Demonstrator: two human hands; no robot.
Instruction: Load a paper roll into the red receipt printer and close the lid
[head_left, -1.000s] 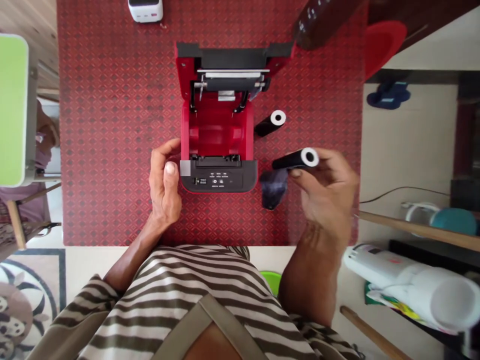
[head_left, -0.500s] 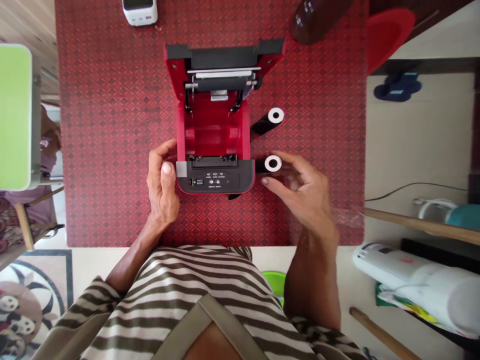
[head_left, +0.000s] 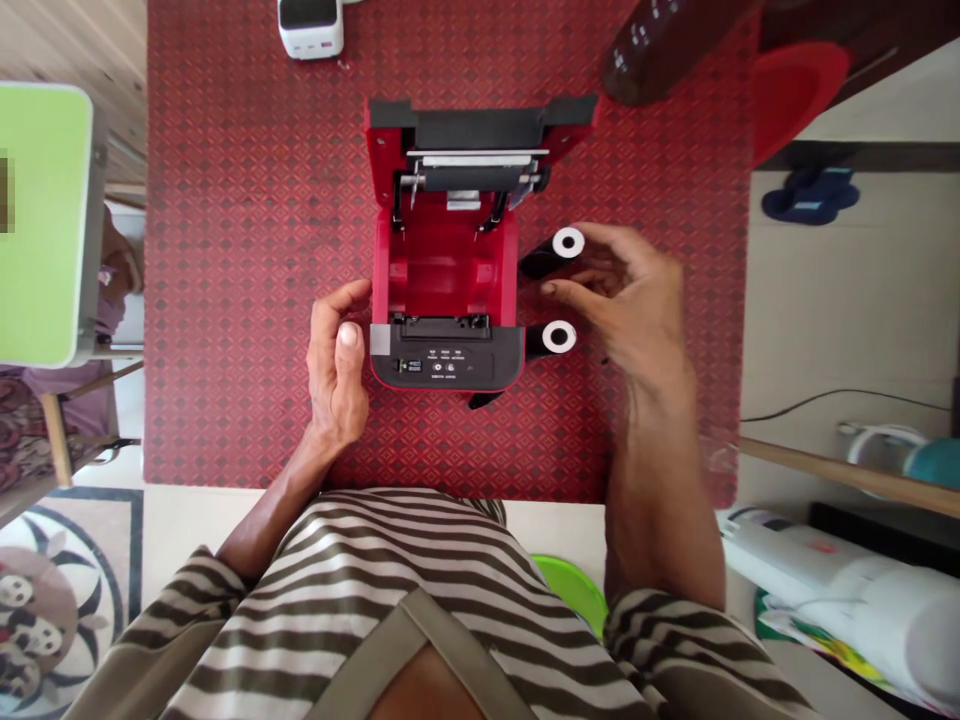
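Note:
A red printer (head_left: pixel 446 270) with its lid swung open sits on a red patterned tablecloth (head_left: pixel 240 250). My left hand (head_left: pixel 337 370) grips the printer's front left corner, thumb on the grey front edge. My right hand (head_left: pixel 637 300) reaches to the printer's right side, and its fingers curl round a black roll with a white core (head_left: pixel 568 243) lying there. A second black roll (head_left: pixel 558 337) lies free against the printer's front right corner, just below my right hand's thumb.
A small white device (head_left: pixel 310 25) and a dark bottle (head_left: pixel 660 45) lie at the table's far edge, with a red plate (head_left: pixel 799 85) beyond it. A lime-green panel (head_left: pixel 45 220) is at left. White rolled material (head_left: pixel 847 590) lies low right.
My right hand set the black roll it held down beside the printer's front right corner, let go, then moved up to the far roll. My left hand stayed on the printer.

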